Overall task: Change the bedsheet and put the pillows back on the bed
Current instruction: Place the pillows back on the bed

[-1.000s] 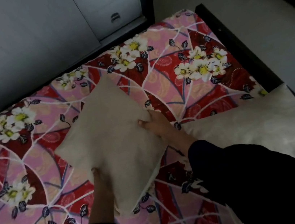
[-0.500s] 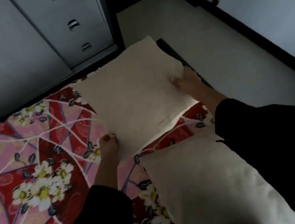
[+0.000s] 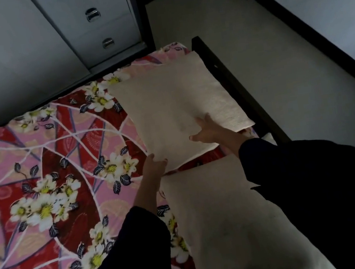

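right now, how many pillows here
2. The far pillow at the bed corner, left hand and right hand on it; the near pillow beside the right sleeve. More may be hidden.

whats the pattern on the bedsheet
The bedsheet is red and pink with white lines and clusters of white, yellow-centred flowers with dark leaves; head view shows it.

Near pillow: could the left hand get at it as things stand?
Probably yes: the near pillow lies uncovered just beside the left hand, with nothing between them, though that hand now grips a corner of the far pillow.

Far pillow (image 3: 175,109) lies beyond near pillow (image 3: 229,218) (both on bedsheet (image 3: 52,174)).
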